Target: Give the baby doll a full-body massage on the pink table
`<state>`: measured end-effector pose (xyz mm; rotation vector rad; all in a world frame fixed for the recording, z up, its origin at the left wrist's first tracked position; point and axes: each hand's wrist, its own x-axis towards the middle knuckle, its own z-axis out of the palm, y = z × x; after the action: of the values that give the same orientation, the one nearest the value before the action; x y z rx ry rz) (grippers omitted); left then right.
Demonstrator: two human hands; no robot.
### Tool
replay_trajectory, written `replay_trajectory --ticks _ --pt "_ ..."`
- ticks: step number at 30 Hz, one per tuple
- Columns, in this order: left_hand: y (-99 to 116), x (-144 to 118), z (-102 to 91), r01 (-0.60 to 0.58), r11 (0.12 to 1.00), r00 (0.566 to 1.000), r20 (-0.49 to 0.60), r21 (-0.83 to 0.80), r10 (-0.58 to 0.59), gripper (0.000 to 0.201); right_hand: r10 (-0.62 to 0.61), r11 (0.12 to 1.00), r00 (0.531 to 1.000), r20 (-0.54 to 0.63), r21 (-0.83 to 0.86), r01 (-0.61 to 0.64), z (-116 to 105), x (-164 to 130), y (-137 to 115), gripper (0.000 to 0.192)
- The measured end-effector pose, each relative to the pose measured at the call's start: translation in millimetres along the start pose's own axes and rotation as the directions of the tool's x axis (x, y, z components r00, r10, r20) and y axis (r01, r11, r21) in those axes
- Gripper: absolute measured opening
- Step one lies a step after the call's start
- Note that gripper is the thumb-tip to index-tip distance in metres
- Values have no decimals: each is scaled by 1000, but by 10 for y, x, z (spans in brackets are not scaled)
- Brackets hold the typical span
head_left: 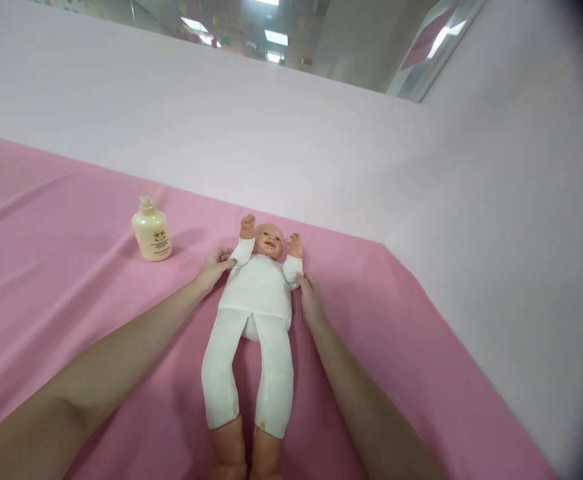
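A baby doll (pixel 255 287) with a white cloth body, arms and legs lies on its back, head away from me, its bare feet at the bottom edge of the view. Both of its forearms point up. On the doll's left-hand side in view, my left hand (pixel 215 270) holds the upper part of its arm (pixel 242 252) between thumb and fingers. My right hand (pixel 312 301) pinches the other white arm (pixel 293 269) near the elbow. Some fingertips of both hands are hidden behind the doll's arms.
A cream pump bottle (pixel 152 232) stands upright to the left of the doll. Pink cloth (pixel 96 260) with a few creases covers the surface. White walls (pixel 211 127) rise behind and on the right, with a reflective window (pixel 291 40) above the back one.
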<state>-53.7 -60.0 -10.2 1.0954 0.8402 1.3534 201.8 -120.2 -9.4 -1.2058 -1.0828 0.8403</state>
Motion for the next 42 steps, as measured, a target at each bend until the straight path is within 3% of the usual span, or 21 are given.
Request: replay_trajectory --ticks 4,12,18,27,34,42 --pt "-8 24 -22 33 998 998 -48 47 -31 38 -13 999 1000 -4 -43 12 -3 14 22 37" --pt "73 -6 22 33 982 990 -144 184 -6 41 -25 952 996 -88 -305 -3 -36 20 2 50" --pt "79 -6 30 29 979 990 -142 200 0 40 -10 937 993 -115 -347 -31 -26 10 -53 53" --pt "36 14 -3 24 976 991 -131 218 5 36 38 933 996 -83 -355 -66 -23 5 -52 37" --pt "-35 33 -33 5 976 991 -129 219 24 37 13 944 997 -74 -329 -37 -29 38 26 40" --pt "-47 48 -40 -11 967 995 -90 254 35 37 -24 901 999 -30 -433 8 -97 67 3 42"
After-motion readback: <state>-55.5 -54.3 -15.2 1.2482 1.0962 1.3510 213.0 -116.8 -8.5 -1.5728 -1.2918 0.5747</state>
